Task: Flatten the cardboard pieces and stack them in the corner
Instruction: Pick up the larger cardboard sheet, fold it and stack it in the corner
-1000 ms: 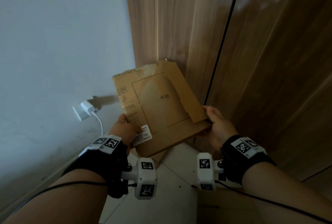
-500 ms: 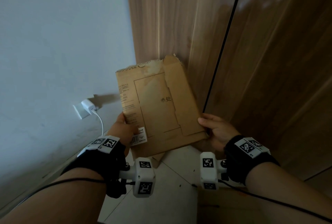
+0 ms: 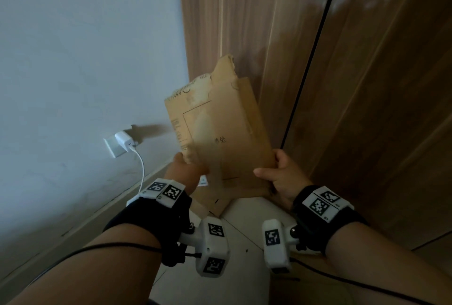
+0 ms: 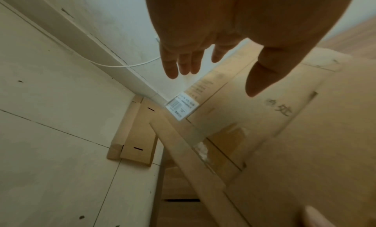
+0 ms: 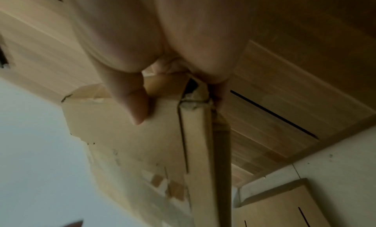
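Observation:
A worn brown cardboard piece (image 3: 220, 128) with a printed frame and a white barcode label (image 4: 182, 105) stands nearly upright in front of the room corner. My right hand (image 3: 271, 172) grips its lower right corner, the thumb on the front face and the fingers behind. My left hand (image 3: 188, 170) is at its lower left edge; the left wrist view shows the fingers (image 4: 177, 64) straight behind the edge and the thumb stretched over the front. More flat cardboard (image 3: 215, 204) lies on the floor in the corner below.
The white wall at left has a socket with a white charger (image 3: 123, 142) and a hanging cable (image 3: 141, 170). Wooden wardrobe doors (image 3: 367, 84) fill the right side. Pale floor tiles (image 4: 50, 134) run along the skirting board.
The cardboard piece has swung more upright and shifted right, towards the wardrobe. My left hand's grip has loosened to straight fingers. My right hand has moved its thumb onto the front face.

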`<state>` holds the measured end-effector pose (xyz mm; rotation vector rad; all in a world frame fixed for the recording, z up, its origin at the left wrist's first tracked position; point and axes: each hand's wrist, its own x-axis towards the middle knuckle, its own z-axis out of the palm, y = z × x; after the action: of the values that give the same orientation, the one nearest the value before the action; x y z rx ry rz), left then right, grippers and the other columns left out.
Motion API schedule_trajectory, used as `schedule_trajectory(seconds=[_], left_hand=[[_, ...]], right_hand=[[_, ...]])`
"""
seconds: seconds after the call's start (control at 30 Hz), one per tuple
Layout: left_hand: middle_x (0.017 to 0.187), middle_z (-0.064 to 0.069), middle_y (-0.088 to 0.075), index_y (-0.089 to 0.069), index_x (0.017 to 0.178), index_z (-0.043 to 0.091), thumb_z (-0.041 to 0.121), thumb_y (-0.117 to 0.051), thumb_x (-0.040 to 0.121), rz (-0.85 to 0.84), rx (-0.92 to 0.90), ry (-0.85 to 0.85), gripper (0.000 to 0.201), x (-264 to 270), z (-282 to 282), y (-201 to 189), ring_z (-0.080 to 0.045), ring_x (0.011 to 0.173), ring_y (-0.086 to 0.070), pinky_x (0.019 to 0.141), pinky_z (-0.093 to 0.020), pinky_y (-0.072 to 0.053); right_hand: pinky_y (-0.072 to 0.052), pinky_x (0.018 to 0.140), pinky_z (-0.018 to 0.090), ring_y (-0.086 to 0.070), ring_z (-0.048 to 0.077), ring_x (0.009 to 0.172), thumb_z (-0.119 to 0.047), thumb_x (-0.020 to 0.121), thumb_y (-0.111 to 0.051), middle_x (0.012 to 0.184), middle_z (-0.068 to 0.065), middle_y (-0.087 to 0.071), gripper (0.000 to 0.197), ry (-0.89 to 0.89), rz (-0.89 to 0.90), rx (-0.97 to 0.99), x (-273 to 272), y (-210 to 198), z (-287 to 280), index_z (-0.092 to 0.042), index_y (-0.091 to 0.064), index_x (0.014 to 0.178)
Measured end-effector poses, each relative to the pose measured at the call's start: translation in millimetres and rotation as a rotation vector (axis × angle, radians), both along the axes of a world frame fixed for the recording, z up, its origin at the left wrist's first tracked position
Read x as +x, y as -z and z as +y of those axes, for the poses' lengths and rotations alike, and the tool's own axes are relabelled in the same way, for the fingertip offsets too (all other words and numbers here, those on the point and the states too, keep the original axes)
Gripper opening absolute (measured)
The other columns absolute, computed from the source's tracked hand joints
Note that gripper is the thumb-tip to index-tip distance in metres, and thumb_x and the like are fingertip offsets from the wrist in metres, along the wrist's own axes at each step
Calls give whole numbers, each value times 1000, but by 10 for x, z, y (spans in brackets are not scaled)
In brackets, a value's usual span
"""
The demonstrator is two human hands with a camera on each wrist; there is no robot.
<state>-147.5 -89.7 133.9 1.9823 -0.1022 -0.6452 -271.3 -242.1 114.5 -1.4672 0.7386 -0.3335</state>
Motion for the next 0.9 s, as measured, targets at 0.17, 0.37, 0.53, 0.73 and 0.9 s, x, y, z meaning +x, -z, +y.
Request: schedule_trajectory(seconds=[0.17,0.37,0.53,0.73,0.9], left_hand=[[145,-10,-46,-25,148,25,25,-72,70,136,-90,127,91,-106,-84,-8,-30,130,-46,107,-46,-41],[138,-4,-53,-19,148,31,47,-75,62,110,-166,238,104,-247,-153,-3,-25,126,-49,107,-47,-39],[126,-5,-61,-49,130,15,45,-67,75,301,-370,110,65,-309,-179,-66,-22,111,-58,88,-40,-50],[104,-9,-69,-60,93,14,27,-64,83,378,-515,-113,17,-244,-182,-55,-23,94,-66,71,-34,-55],[81,-7,-64,-53,89,11,13,-56,87,371,-553,-240,4,-91,-131,-33,-24,77,-65,66,-36,-55]], right_hand=[[-52,91,43,-60,24,102,-4,77,-69,107,4,-62,43,16,60,-169,24,-3,27,-23,-47,108],[-54,68,32,-63,17,81,-6,70,-72,85,-4,-64,35,26,109,-391,65,51,133,-30,-49,80],[-39,60,19,-57,12,75,-16,73,-71,79,-11,-55,27,37,200,-739,107,122,234,-29,-47,73],[-44,80,31,-48,13,86,-10,74,-64,88,-9,-53,20,-15,136,-1027,104,12,390,-20,-58,90],[-36,101,33,-38,15,118,-37,70,-71,122,-7,-49,49,-119,235,-898,87,4,436,-26,-50,114]])
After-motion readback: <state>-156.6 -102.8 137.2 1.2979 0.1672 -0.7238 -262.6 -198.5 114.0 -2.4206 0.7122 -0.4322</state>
